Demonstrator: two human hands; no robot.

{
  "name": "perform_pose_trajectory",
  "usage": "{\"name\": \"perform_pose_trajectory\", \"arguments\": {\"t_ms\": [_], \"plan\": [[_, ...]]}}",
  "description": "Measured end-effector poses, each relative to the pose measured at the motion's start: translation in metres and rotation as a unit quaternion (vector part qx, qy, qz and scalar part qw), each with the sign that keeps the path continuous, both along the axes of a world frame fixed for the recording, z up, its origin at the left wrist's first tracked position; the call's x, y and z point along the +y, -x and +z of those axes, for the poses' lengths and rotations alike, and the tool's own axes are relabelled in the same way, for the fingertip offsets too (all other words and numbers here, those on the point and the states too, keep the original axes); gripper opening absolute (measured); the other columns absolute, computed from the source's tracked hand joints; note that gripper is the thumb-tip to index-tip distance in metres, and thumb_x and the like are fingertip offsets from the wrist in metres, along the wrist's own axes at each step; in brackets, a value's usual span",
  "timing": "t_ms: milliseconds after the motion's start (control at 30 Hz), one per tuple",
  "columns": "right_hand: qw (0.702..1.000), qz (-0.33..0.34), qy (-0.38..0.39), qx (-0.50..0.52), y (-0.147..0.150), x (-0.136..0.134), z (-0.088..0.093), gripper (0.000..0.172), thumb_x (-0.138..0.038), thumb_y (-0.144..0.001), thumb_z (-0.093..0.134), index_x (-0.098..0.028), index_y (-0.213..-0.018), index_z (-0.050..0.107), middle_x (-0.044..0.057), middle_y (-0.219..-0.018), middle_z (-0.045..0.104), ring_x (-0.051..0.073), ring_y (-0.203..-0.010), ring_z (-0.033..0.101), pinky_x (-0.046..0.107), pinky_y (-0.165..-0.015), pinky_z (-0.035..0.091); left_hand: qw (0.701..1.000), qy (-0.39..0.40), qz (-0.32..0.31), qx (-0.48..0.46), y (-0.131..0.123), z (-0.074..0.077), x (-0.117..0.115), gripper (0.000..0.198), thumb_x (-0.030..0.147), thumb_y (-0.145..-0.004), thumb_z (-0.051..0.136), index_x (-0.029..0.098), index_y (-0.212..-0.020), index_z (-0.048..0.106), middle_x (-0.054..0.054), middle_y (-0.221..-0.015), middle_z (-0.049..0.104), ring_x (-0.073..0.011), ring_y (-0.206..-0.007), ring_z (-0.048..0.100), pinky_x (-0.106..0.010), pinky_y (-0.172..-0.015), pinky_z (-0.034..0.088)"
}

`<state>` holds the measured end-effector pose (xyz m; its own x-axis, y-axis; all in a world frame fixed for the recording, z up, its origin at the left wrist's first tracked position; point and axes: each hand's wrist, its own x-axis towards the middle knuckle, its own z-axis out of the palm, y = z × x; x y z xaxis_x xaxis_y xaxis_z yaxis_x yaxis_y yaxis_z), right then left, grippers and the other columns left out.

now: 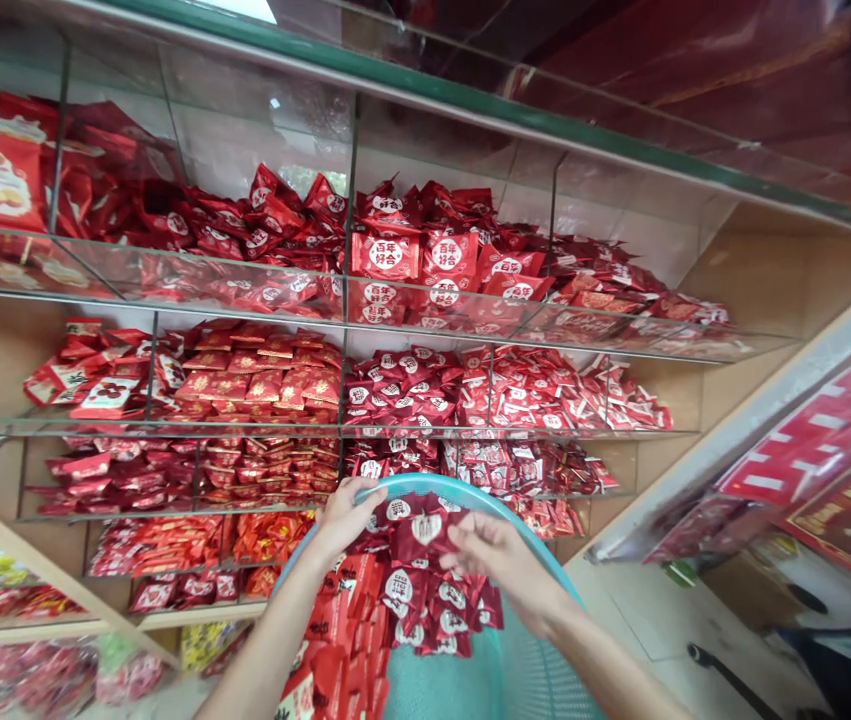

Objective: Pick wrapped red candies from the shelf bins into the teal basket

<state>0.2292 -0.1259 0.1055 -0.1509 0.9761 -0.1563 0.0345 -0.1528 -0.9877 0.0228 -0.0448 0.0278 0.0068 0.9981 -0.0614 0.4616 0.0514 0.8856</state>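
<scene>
**Item 1:** round teal plastic mesh basket [485, 685], tilted, far rim raised toward shelves; approx. half full.

**Item 2:** dark red foil sweet packet [425, 530] w/ white round label, label facing up, atop contents nr far rim.

**Item 3:** heap of dark red labelled packets [432, 610], basket centre.

**Item 4:** bright red flat packets [350, 620], stacked on edge, left side of basket.

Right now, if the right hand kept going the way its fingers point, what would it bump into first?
The right hand points left, so probably the dark red candy packet in the teal basket comes first; it seems to touch it already.
</scene>
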Motion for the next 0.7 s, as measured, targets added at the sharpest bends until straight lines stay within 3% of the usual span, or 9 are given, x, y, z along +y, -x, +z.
{"name": "perform_pose_trajectory", "arguments": {"t_ms": [133, 233, 533, 700], "plan": [[0.991, 0.002, 0.125, 0.038, 0.004, -0.023, -0.046, 0.040, -0.049, -0.062, 0.067, -0.018, -0.065, 0.043, -0.002, -0.058, 0.059, 0.014, -0.063, 0.063, 0.023, -0.057, 0.040, 1.000, -0.001, 0.001, -0.013, 0.001, -0.001, 0.000, 0.039, 0.052, -0.068, 0.054, 0.023, -0.089, 0.066, -0.004, -0.105, 0.060, -0.0225, -0.098, 0.054, -0.034, -0.092, 0.036], [0.983, 0.008, 0.178, 0.050, 0.008, -0.029, -0.063, 0.041, -0.047, -0.058, 0.071, -0.017, -0.065, 0.044, -0.002, -0.054, 0.059, 0.013, -0.059, 0.062, 0.022, -0.057, 0.040, 1.000, -0.009, -0.001, -0.022, 0.001, -0.004, 0.001, 0.038, 0.052, -0.068, 0.054, 0.023, -0.089, 0.066, -0.004, -0.104, 0.061, -0.0219, -0.098, 0.055, -0.032, -0.090, 0.039], [0.991, 0.008, 0.130, 0.040, 0.003, -0.009, -0.065, 0.038, -0.043, -0.061, 0.070, -0.017, -0.063, 0.042, -0.003, -0.053, 0.058, 0.013, -0.060, 0.063, 0.020, -0.054, 0.037, 1.000, -0.016, 0.004, -0.013, 0.001, -0.009, 0.003, 0.036, 0.052, -0.068, 0.054, 0.024, -0.087, 0.066, -0.003, -0.104, 0.061, -0.0232, -0.100, 0.054, -0.033, -0.091, 0.038], [0.984, 0.013, 0.171, 0.042, 0.004, -0.018, -0.070, 0.037, -0.042, -0.061, 0.070, -0.017, -0.065, 0.044, -0.001, -0.052, 0.061, 0.010, -0.051, 0.059, 0.020, -0.053, 0.037, 1.000, -0.018, -0.003, -0.006, 0.001, -0.010, 0.006, 0.037, 0.052, -0.067, 0.054, 0.024, -0.088, 0.066, -0.003, -0.106, 0.059, -0.0235, -0.101, 0.053, -0.034, -0.092, 0.036]]}}
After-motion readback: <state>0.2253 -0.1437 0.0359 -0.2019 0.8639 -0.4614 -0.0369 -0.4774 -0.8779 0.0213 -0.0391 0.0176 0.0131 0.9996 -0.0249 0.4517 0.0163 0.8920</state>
